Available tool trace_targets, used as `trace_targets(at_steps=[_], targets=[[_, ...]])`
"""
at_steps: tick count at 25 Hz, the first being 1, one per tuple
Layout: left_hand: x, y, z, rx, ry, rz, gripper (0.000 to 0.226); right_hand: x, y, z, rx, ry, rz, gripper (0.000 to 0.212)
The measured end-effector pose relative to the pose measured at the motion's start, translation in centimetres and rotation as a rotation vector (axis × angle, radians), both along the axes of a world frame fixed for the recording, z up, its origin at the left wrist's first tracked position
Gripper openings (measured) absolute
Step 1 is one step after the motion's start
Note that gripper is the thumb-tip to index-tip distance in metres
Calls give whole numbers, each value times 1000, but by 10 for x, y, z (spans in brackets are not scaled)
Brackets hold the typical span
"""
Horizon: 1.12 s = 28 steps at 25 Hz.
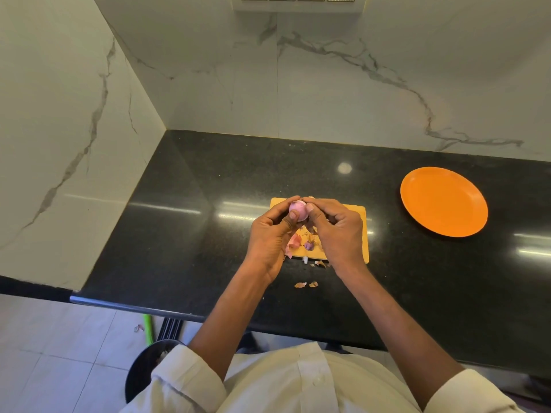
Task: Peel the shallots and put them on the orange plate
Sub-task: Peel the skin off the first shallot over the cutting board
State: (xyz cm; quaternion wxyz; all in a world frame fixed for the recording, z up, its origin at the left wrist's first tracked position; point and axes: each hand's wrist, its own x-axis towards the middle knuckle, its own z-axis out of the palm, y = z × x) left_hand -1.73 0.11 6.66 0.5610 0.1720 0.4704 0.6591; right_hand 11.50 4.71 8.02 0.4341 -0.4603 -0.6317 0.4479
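White sleeves [190,380] rolled at my elbows sit closest, and my forearms reach out over the black counter [185,234]. Both hands meet above the far-left corner of the yellow cutting board [359,231]. My left hand [269,234] cups the shallot [297,210], thumb curled against it, while my right hand [335,231] pinches at its skin with thumb and fingertips. So I judge I'm mid-peel on this one; it looks pale pink and mostly bare. Next I need to strip off whatever skin clings, then carry it right to the orange plate [444,201], which stands well apart near the counter's back-right and holds nothing so far. Loose peels [298,242] lie on the board, with scraps [305,284] spilled toward the counter's near edge.
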Motion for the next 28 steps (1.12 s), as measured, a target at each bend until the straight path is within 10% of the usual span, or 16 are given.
trace_targets(at_steps=[7,22,28], targets=[[2,1,-3,24,61,-23,37,0,2,3,175,-82,-45,13],[5,8,6,-28,-90,31,33,2,6,11,-122,56,-60,20],[8,7,12,-38,-133,33,33,2,4,9,127,-161,-44,22]])
